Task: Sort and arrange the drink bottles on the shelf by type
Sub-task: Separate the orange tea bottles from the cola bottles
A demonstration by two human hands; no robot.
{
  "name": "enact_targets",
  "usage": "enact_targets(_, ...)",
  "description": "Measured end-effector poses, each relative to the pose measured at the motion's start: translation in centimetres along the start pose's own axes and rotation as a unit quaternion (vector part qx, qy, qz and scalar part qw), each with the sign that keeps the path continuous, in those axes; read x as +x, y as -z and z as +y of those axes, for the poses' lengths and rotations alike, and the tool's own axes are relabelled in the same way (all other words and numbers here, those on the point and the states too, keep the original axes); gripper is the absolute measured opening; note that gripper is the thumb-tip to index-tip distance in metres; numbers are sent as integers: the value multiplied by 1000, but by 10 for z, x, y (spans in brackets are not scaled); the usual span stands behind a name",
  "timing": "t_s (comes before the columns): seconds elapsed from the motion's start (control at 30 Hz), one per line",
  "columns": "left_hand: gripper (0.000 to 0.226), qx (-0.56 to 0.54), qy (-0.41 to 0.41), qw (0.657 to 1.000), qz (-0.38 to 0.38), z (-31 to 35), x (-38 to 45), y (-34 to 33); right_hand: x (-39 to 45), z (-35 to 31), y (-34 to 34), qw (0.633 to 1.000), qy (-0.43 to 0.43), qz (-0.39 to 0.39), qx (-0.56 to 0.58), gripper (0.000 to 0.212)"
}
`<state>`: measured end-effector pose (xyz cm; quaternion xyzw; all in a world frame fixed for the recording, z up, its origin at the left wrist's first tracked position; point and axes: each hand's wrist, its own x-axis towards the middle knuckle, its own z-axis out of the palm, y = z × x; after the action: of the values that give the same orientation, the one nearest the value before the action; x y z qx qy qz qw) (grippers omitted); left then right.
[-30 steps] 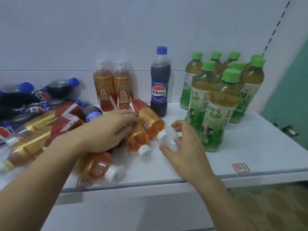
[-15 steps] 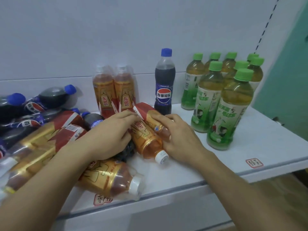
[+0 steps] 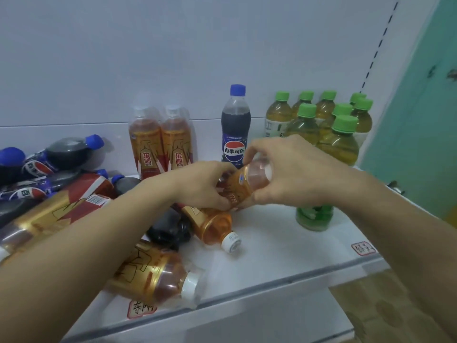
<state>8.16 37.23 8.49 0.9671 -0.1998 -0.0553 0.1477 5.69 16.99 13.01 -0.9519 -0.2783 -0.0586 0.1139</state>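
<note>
Both hands, left hand and right hand, grip one orange energy-drink bottle, lifting it toward its upright pair.

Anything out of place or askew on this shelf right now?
Yes. Cola bottles and orange bottles lie mixed in a heap at the shelf's left and front, while others stand upright at the back. One orange bottle lies at the front edge. Nothing looks spilled.
</note>
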Motion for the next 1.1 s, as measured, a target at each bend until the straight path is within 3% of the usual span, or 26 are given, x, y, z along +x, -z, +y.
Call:
enact_targets(0.13, 52, -24, 3, 999, -49, -16, 18, 8, 27, -6, 18, 999, -17, -47, 8, 52)
enact_targets(0.23, 36, -50, 22, 996, -67, -30, 26, 10, 50, -5, 20, 999, -19, -30, 22, 56)
enact_targets(0.33, 56, -66, 54, 993, -87, -32, 31, 9, 65, -3, 14, 999, -3, -10, 50, 59)
enact_targets(0.5, 89, -67, 103, 985, -118, -29, 32, 6, 79, -2, 8, 996, 4, -41, 73, 63)
enact_targets(0.6, 82, -69, 111, 985, -113, -27, 28, 4, 82, -3, 6, 997, 17, -28, 64, 72)
enact_targets(0.67, 71, -58, 118, 986, -102, -26, 21, 5, 82, -3, 2, 996, 22, -1, 84, 80)
enact_targets(0.8, 77, 23, 134, 991, -10, -28, -12, 19, 63, 3, -15, 987, 19, 86, 131, 94)
enact_targets(0.87, 69, 38, 142, 989, 12, -26, -34, 24, 38, 4, -31, 968, 19, 196, 156, 81)
enact_targets(0.93, 61, 51, 151, 987, 19, -22, -56, 23, 7, 1, -54, 935, 31, 278, 216, 52)
enact_targets(1.0, 54, 73, 152, 986, 14, -18, -70, 14, -19, -5, -84, 931, 3, 240, 274, 37)
enact_targets(1.1, 59, 85, 155, 984, 26, -19, -79, -7, -43, -17, -129, 947, -66, 100, 297, 50)
